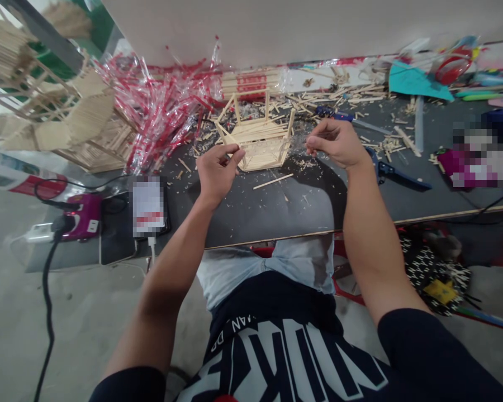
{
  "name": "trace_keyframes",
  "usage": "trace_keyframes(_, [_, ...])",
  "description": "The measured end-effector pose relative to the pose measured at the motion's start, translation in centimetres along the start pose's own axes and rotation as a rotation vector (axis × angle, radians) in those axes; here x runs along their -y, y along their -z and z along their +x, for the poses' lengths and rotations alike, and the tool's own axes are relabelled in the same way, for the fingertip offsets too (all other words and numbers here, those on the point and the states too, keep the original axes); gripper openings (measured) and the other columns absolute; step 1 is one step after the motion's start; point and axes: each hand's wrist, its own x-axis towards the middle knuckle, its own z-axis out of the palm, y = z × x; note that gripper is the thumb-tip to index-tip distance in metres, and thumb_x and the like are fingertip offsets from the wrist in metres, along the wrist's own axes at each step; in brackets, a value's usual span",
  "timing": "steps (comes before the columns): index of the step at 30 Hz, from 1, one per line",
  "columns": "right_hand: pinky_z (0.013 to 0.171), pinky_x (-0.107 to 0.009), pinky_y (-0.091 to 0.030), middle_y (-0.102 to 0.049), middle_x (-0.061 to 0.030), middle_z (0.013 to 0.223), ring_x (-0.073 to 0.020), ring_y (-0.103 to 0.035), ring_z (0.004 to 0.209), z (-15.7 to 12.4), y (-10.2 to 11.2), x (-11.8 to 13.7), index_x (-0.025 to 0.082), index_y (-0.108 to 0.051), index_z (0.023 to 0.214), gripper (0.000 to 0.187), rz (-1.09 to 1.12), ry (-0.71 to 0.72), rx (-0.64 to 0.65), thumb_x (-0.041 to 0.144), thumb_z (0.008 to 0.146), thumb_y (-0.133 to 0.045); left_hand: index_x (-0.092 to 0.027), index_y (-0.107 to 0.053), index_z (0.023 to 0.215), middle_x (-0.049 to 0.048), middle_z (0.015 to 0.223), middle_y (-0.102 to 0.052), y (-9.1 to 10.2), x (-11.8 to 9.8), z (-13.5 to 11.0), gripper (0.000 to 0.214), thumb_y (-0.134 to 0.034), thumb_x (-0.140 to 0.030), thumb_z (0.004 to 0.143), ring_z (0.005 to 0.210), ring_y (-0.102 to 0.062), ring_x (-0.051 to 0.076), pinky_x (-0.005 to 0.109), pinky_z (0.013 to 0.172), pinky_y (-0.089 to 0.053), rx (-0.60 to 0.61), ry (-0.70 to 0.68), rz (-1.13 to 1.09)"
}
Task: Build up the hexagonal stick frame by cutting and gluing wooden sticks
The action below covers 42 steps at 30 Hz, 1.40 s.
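A small frame of pale wooden sticks stands on the dark tabletop, with several short posts rising from its slatted base. My left hand is closed, its thumb and fingertips pinched at the frame's near left corner. To the right of the frame, my right hand is raised with thumb and fingers pressed together. Clear, wispy material shows beside those fingertips; whatever lies between them is too small to make out. One loose wooden stick lies in front of the frame.
Red-and-clear plastic wrappers heap at the back left, near a larger stick structure. Stick scraps litter the back. A blue-handled tool lies right, a phone and magenta power adapter left. The table's front edge faces my lap.
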Motion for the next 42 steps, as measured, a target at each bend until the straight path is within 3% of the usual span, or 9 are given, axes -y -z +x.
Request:
trace_keyframes(10, [0.057, -0.033, -0.055, -0.062, 0.0019, 0.063, -0.0138, -0.057, 0.058, 0.2, 0.2, -0.2, 0.026, -0.062, 0.071, 0.054, 0.016, 0.03, 0.041, 0.071, 0.062, -0.089, -0.02, -0.077, 0.091, 0.0011, 0.086, -0.077, 0.0, 0.2, 0.0, 0.01, -0.076, -0.03, 0.088, 0.049, -0.059, 0.004, 0.019, 0.051, -0.045, -0.001, -0.01, 0.039])
trace_keyframes(24, [0.052, -0.027, -0.052, -0.061, 0.0028, 0.061, -0.0104, -0.058, 0.053, 0.4, 0.4, -0.9, 0.022, -0.064, 0.072, 0.039, 0.121, 0.073, 0.052, 0.047, 0.07, -0.094, -0.018, -0.077, 0.093, 0.0013, 0.088, -0.077, -0.1, 0.4, 0.0, 0.012, -0.077, -0.029, 0.088, 0.05, -0.059, 0.004, 0.018, 0.051, -0.043, 0.0, 0.01, 0.035])
trace_keyframes(31, [0.048, -0.026, -0.052, -0.063, 0.0027, 0.061, -0.012, -0.062, 0.053, 0.1, 0.1, -0.3, 0.023, -0.064, 0.074, 0.04, 0.139, 0.076, 0.052, 0.052, 0.069, -0.092, -0.019, -0.076, 0.09, 0.0008, 0.086, -0.078, 0.1, -0.8, -0.1, 0.011, -0.078, -0.028, 0.084, 0.05, -0.059, 0.005, 0.018, 0.05, -0.044, -0.009, 0.083, 0.004])
trace_keyframes(35, [0.043, -0.024, -0.048, -0.064, 0.0041, 0.06, -0.0108, -0.06, 0.049, -0.1, 0.0, 0.0, 0.023, -0.064, 0.075, 0.043, 0.179, 0.036, 0.03, 0.052, 0.064, -0.094, -0.018, -0.07, 0.079, -0.0022, 0.071, -0.072, 0.6, -1.8, -0.3, 0.015, -0.077, -0.031, 0.085, 0.048, -0.059, 0.005, 0.017, 0.049, -0.043, 0.0, 0.133, -0.029])
trace_keyframes(42, [0.039, -0.025, -0.044, -0.064, 0.0046, 0.058, -0.0108, -0.056, 0.044, -0.5, -0.1, 1.0, 0.024, -0.066, 0.082, 0.045, 0.225, -0.064, 0.033, 0.048, 0.06, -0.097, -0.018, -0.073, 0.078, 0.0008, 0.061, -0.069, 1.3, -2.9, -1.1, 0.031, -0.074, -0.047, 0.089, 0.045, -0.06, 0.007, 0.018, 0.041, -0.042, 0.151, 0.245, -0.216])
